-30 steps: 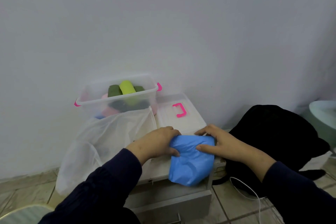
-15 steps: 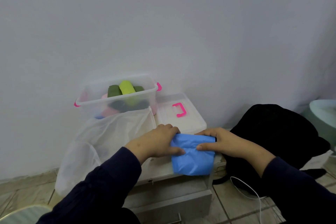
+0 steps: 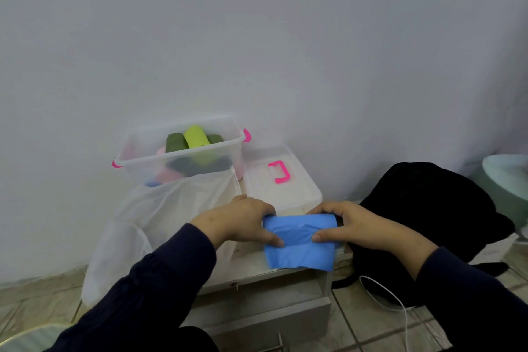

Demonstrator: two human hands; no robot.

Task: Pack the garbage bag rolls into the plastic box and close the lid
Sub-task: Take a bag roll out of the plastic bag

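While our fingers point(image 3: 274, 241) curl over the blue garbage bag point(image 3: 300, 243), both hands pinch its rolled upper edge near the frame's lower centre: the left hand point(image 3: 243, 223) at one end, the right hand point(image 3: 351, 226) at the other, thumbs pressing the front. To roll it well, we judge we should keep both ends level and the film taut, so the loose flap hanging over the table point(image 3: 251, 266) edge winds in tight. The film looks thin, crinkled and slippery. Further up and left, the clear plastic box point(image 3: 183, 157) with pink clips holds green, lime and pink rolls; its lid point(image 3: 281, 188) lies just right of it. A translucent white bag point(image 3: 160, 217) drapes left.
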